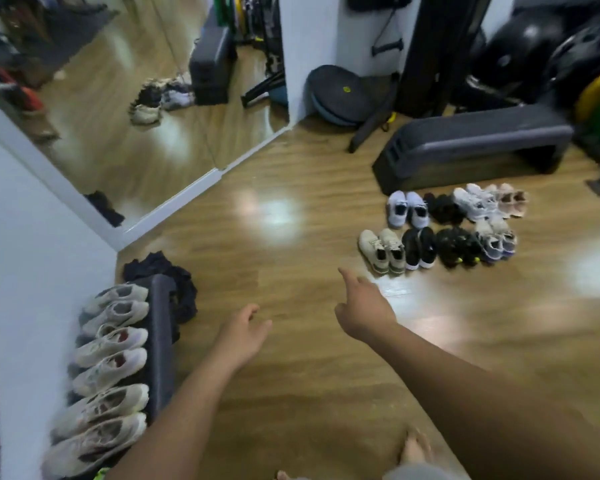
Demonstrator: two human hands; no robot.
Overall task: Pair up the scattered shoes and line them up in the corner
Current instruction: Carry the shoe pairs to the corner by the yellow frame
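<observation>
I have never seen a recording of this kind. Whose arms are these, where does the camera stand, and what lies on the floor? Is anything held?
There is no machine here. A person wears one camera on the head, looking forward and down, so the two bare arms are the person's own. The left hand is relaxed and holds nothing. The right hand also holds nothing; its forefinger points toward the paired shoes, which stand in two rows on the wooden floor in front of a grey step platform. Another row of pale shoes lies along the white wall on the left, with a dark cloth beside it. The wall mirror reflects the room. A bare foot shows at the bottom.
</observation>
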